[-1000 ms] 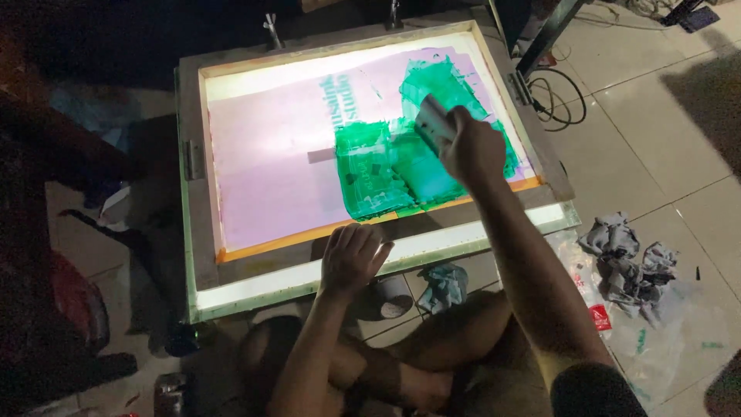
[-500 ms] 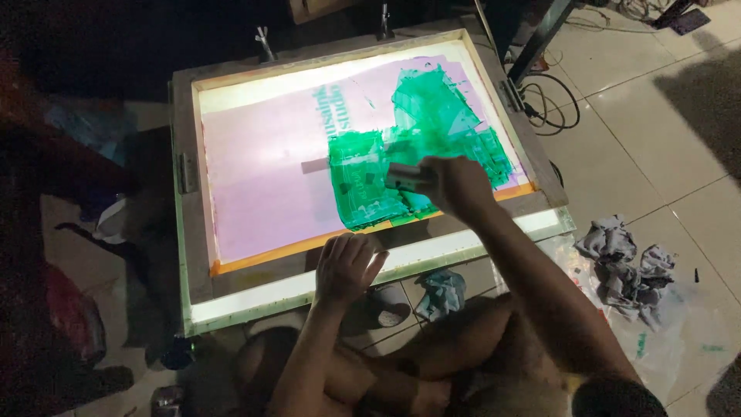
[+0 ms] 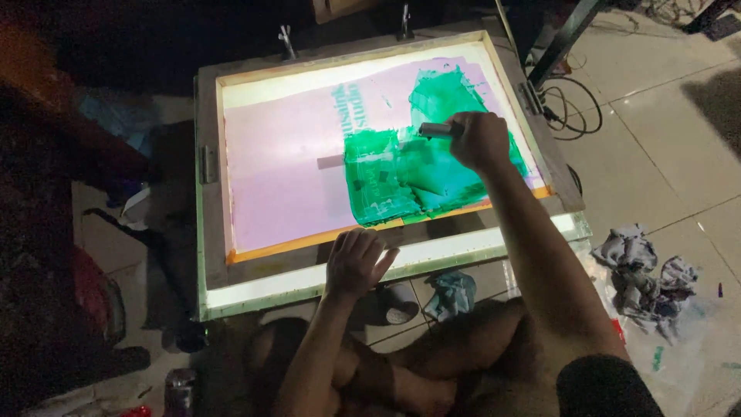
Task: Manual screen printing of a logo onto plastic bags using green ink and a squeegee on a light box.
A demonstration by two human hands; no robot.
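Sitting on a dim tiled floor (image 3: pixel 664 139) before a backlit screen frame (image 3: pixel 202 232): right hand (image 3: pixel 480 140) fingers gripping a scraper (image 3: pixel 437 130) over green ink (image 3: pixel 401 174); left hand (image 3: pixel 355 262) fingers spread open on the frame's near edge.

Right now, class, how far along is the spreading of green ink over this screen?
Done: green ink covers the screen's right-hand part. In hand: the right hand holds a scraper on the ink; the left hand rests on the frame. Left: the pink area is bare.

Your pink mesh (image 3: pixel 278 166) left of the green ink patch (image 3: pixel 401 170) lies open; two metal clamps (image 3: pixel 287 40) crowd the far edge.
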